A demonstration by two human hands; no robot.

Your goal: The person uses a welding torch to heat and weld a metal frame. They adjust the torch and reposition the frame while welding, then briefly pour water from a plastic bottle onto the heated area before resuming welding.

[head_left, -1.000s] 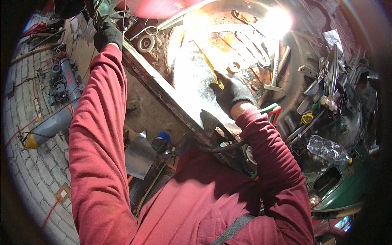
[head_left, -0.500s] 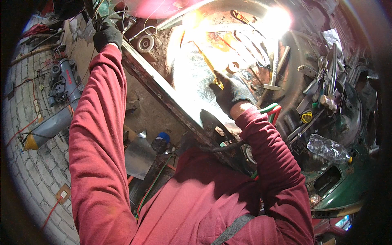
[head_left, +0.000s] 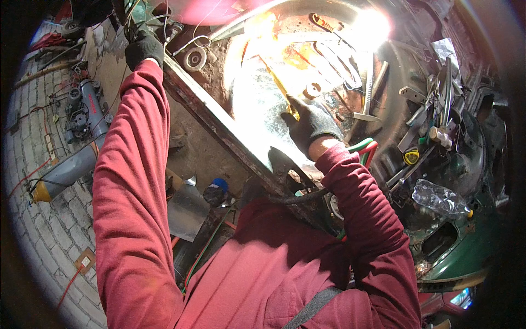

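In my right hand [head_left: 312,123], black-gloved, is a gas torch [head_left: 278,82] with a thin brass-coloured tube. The fingers are closed round it, and its tube slants away to the upper left over a brightly lit metal pan [head_left: 257,104]. Red and green hoses [head_left: 368,147] show beside that wrist. A small round metal piece [head_left: 313,90] lies just past my fingers. At the upper left my left hand [head_left: 144,50], gloved too, is closed at the far end of a long rusty sill [head_left: 213,112], beside loose wires [head_left: 159,22]. What its fingers grip is hidden.
On the right are piled metal tools [head_left: 444,104], a yellow tape measure [head_left: 411,157] and a clear plastic bottle [head_left: 438,198]. Clamps and a file-like bar [head_left: 370,82] lie in the pan. Left of me, a grey cylinder [head_left: 68,172] and a compressor [head_left: 90,107] stand on brick paving.
Both hands and the torch keep their places. Only the orange glow on the metal past the torch has shifted slightly.
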